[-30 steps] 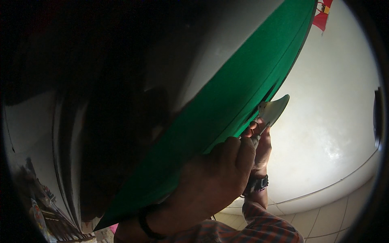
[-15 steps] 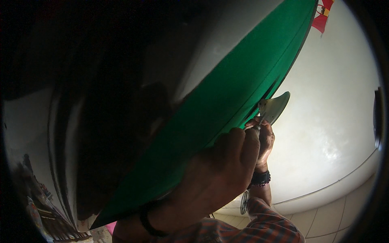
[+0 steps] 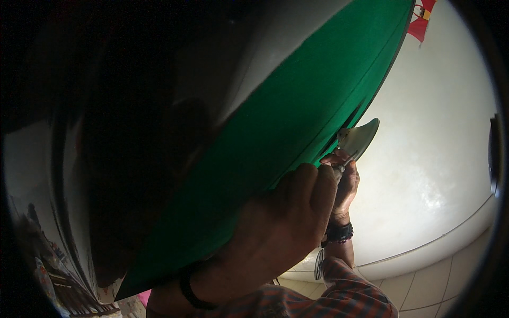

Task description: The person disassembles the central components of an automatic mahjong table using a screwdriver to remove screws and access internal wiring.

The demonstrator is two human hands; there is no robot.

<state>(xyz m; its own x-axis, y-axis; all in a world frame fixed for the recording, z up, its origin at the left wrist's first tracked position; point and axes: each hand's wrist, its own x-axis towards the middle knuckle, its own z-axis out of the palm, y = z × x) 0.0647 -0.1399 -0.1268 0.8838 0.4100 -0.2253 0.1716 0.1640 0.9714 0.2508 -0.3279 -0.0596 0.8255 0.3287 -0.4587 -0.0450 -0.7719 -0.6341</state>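
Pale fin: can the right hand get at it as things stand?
Probably yes: the right hand sits close by the lower end of the pale fin, with no clear obstacle between them. The slim tool in the left hand crosses nearby, though.

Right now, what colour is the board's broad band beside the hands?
The broad band is green; the head view shows it best.

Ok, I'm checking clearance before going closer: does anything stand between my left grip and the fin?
Yes: in this view, your right grip lies between the left grip and the fin, its fingers near the fin's base. Depth is hard to judge.
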